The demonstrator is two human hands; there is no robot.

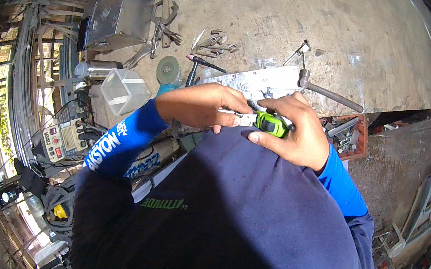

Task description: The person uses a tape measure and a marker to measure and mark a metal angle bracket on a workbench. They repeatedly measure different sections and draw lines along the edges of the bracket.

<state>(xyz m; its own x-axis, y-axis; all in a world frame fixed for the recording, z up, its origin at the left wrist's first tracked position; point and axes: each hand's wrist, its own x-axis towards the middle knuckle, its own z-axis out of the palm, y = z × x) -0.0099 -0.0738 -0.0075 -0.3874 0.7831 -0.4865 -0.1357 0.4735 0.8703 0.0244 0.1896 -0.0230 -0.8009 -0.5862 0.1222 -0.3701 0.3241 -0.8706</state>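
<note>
At your far left on the brown plywood counter (pixel 350 38), a clear square-sided plastic container (pixel 122 94) sits near a round grey-green grinding disc (pixel 168 69). To the right of the disc lies a black welding torch with a pink tip (pixel 197 66).

Next comes your left hand (pixel 206 105), in front of your body. Its grip is narrow, thumb and fingers pinching a short, pale silver-grey metal piece (pixel 247 119). The piece points right, toward a bright green and black tape measure (pixel 272 125); you can't tell from this angle whether the two touch or sit just beside each other.

Your right hand (pixel 304 128) has its grip curled around that tape measure, thumb on the near side, fingers on the far side, opened only as wide as the case.

You appear to be at a measuring step, bringing tape and piece together. The next move likely calls for a steady left pinch and a small right-hand adjustment to line them up.

Farther right, a brown-handled metal hammer (pixel 334 95) lies beyond your right hand, above a reddish-orange bin of metal scraps (pixel 363 134).
</note>
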